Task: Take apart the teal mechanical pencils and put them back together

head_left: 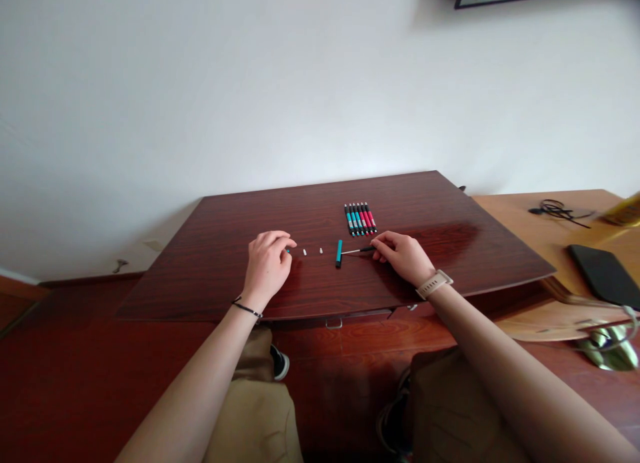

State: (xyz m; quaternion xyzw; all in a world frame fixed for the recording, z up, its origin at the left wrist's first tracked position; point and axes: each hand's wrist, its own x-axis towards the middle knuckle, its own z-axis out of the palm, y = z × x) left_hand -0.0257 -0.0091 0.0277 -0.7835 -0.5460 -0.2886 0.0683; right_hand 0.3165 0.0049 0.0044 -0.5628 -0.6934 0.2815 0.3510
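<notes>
A dark wooden table (pixel 210 276) holds a row of several pens (pixel 360 219) with teal and red bodies near its far side. My right hand (pixel 400 255) pinches the black end of a thin pen refill (pixel 356 251) that lies on the table, pointing left toward a teal pen barrel (pixel 339 253). My left hand (pixel 269 263) rests on the table with fingers curled over a small teal part (pixel 288 250) at its fingertips. Two tiny white pieces (pixel 305 252) (pixel 321 251) lie between the hands.
A lighter wooden desk (pixel 520 216) adjoins on the right with a black cable (pixel 555 210), a yellow object (pixel 623 211) and a dark phone-like slab (pixel 603 274). A white wall stands behind. My knees and the red-brown floor show below the table edge.
</notes>
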